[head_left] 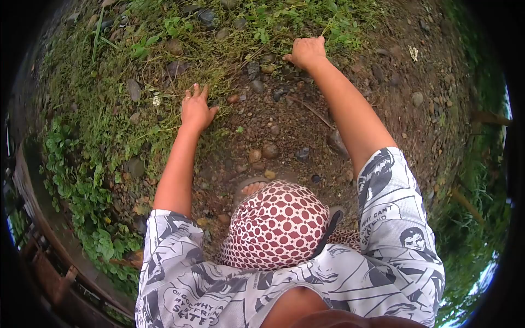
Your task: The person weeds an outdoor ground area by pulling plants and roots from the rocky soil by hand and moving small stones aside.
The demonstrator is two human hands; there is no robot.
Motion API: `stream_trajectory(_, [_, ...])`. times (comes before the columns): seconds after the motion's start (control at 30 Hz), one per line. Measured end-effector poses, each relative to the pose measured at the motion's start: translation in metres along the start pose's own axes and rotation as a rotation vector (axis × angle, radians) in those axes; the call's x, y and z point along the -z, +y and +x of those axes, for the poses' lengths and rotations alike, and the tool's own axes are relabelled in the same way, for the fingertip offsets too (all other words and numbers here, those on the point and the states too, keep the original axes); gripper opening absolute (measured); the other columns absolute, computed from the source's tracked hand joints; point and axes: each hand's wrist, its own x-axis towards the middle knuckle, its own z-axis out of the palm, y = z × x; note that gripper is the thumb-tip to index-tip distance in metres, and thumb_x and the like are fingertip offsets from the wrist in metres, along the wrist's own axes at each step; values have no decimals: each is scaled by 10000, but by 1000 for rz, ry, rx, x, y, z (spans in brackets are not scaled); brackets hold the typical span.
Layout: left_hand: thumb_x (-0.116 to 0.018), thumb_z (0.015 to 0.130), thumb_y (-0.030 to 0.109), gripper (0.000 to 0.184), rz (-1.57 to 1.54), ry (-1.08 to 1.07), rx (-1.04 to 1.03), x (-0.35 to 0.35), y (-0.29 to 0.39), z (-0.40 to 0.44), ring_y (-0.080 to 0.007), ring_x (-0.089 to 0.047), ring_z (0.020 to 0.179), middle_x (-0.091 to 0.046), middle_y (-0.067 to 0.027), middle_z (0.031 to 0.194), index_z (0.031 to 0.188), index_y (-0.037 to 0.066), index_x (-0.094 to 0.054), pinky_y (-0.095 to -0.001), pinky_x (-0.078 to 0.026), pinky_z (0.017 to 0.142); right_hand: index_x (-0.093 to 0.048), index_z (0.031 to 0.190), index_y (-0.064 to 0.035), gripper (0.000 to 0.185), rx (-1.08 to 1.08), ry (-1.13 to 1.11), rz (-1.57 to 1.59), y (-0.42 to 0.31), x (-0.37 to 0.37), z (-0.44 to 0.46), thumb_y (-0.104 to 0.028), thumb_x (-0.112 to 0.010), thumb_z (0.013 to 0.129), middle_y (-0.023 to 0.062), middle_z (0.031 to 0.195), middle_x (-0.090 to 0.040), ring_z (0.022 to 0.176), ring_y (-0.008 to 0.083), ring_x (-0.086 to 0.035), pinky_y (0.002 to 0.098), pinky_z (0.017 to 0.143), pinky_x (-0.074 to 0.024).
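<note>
The left hand (198,112), fingers spread and open, is reaching over the matted weeds (158,123); the right hand (308,53) is curling at the leafy patch's edge, its grasp unclear. Bare pebbly soil (249,123) is lying open between them. Two hands and one patterned knee (280,224) are showing; wooden rails (60,284) are bordering the ground beyond the left elbow.

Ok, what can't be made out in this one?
All in the head view:
Right hand: whether it grips a stem; its own curled fingers hide that.
Foot: mostly hidden by the patterned cloth.
Pale scrap: too small to identify.
Wooden structure: cut off by the dark lens rim.
</note>
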Motion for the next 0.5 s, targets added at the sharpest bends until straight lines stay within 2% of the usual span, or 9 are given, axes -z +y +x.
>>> stream_trajectory(0.13, [-677, 814, 374, 757, 44, -35, 12, 6, 0, 1, -366, -283, 1361, -282, -130, 1496, 1447, 171, -314, -429, -272, 1113, -699, 945, -69, 429, 1, -46, 36, 4, -9, 9, -471, -572, 867, 102, 982, -688, 941, 265, -645, 412, 820, -470])
stream_trajectory(0.23, [-671, 816, 391, 763, 72, -57, 19, 8, 0, 2, -362, -279, 1364, -274, -129, 1499, 1450, 174, -306, -421, -273, 1114, -709, 912, -57, 324, 30, -11, 46, 9, -15, 15, -348, -570, 873, 129, 989, -686, 946, 283, -649, 393, 789, -511])
stream_trajectory(0.43, [-653, 814, 443, 796, 127, -66, -4, 10, -3, 4, -378, -293, 1352, -280, -149, 1491, 1459, 158, -284, -425, -298, 1100, -714, 873, -65, 231, 96, 111, 59, 10, -20, 10, -186, -520, 842, 140, 939, -690, 914, 295, -656, 398, 788, -514])
stream_trajectory(0.5, [-652, 812, 455, 802, 129, -73, -3, 10, -4, 4, -380, -292, 1352, -281, -151, 1490, 1459, 158, -284, -422, -296, 1102, -723, 892, -81, 238, 115, 119, 27, 9, -22, 9, -151, -504, 829, 119, 946, -696, 903, 276, -666, 392, 752, -524])
